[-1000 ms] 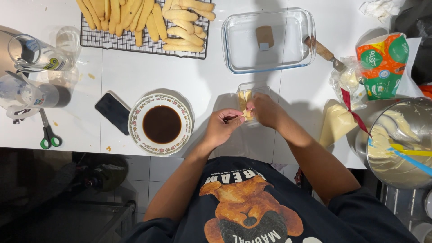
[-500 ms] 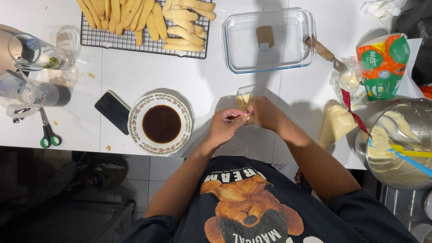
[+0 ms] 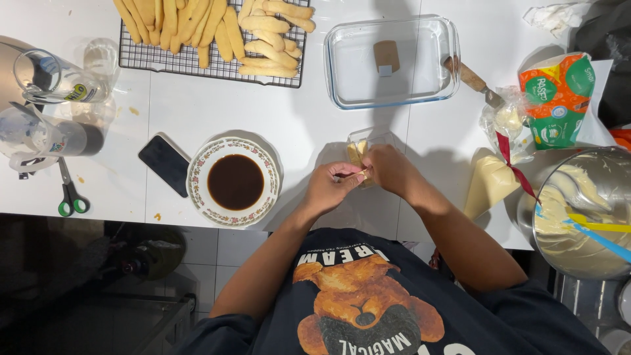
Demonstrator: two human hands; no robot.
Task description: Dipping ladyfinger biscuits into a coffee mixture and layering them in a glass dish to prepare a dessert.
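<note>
2 hands work close together at the middle of the white surface (image 3: 197, 108), and the risk I judge greatest sits right there: the small clear container (image 3: 365, 140) under them looks light, so a sideways push from either hand could tip or slide it. The bowl of dark liquid (image 3: 234, 181) stands just beside my left wrist; a careless elbow could slop it over the floral rim and toward the phone (image 3: 165, 163) lying next to it.

My left hand (image 3: 334, 186) is curled nearly closed, its fingertips pinching a small pale piece of biscuit (image 3: 361, 173). My right hand (image 3: 388, 168) is curled too, touching the same piece from the other side and resting against the container. Both grip it; a hard squeeze could crumble it, I think.

The container stands between the bowl and the piping bag (image 3: 490, 184), holding more pale pieces. Well apart at the far edge, ladyfinger biscuits (image 3: 217, 26) lie on a wire rack (image 3: 217, 60), next to a glass baking dish (image 3: 392, 62).
</note>
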